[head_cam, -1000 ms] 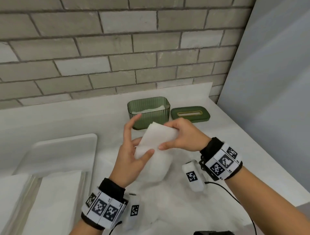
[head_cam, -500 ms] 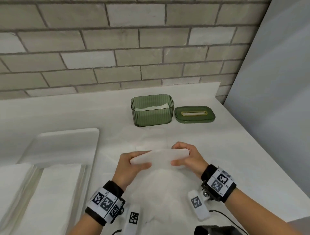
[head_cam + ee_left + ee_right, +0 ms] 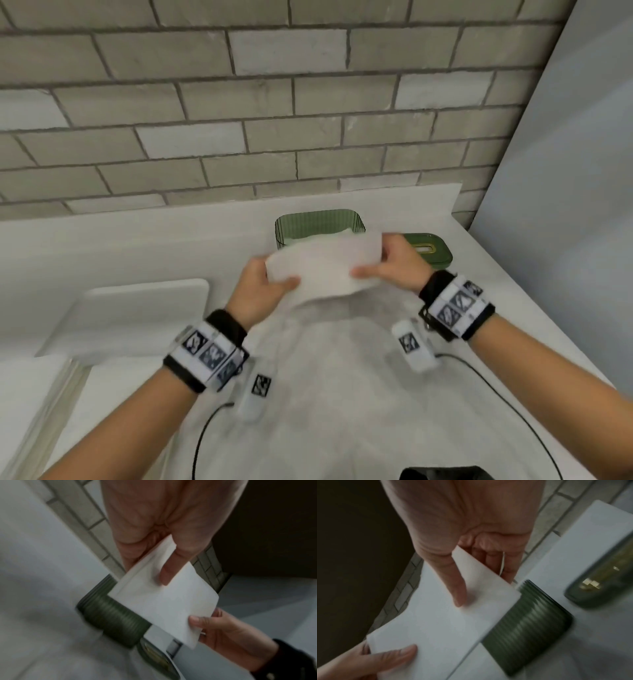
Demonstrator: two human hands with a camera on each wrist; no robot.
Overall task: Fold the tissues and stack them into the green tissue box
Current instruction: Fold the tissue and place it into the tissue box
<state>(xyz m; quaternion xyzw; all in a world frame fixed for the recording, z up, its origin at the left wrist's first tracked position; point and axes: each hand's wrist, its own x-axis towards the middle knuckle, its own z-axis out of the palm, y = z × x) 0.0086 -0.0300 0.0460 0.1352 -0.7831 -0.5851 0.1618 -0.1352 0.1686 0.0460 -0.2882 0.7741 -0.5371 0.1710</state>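
We see a folded tissue [image 3: 325, 270] held in the air between both hands, just in front of the green tissue box [image 3: 318, 224] and partly covering its near wall in the head view. The left hand [image 3: 260, 291] pinches the tissue's left end, thumb laid flat on the upper face and the other fingers tucked out of sight beneath it; the right hand [image 3: 397, 265] pinches the right end in the same way, thumb on top and fingers curled under. From the left wrist camera we see the left thumb [image 3: 171, 568] pressing down on the sheet while the right hand's thumb holds the far corner, and from the right wrist camera the mirror of this appears. The box stands open on the white counter [image 3: 342, 377] against the back edge, with white tissue already lying inside it (how many sheets we cannot tell). Its green lid [image 3: 431, 250] lies flat on the counter just to the right of the box, slot upward, partly hidden behind the right hand. To the left on the counter sits a white tray [image 3: 144, 315]. Behind everything rises a grey brick wall [image 3: 274, 102]. Both wrists wear black bands with printed markers, and thin black cables trail from them over the counter.
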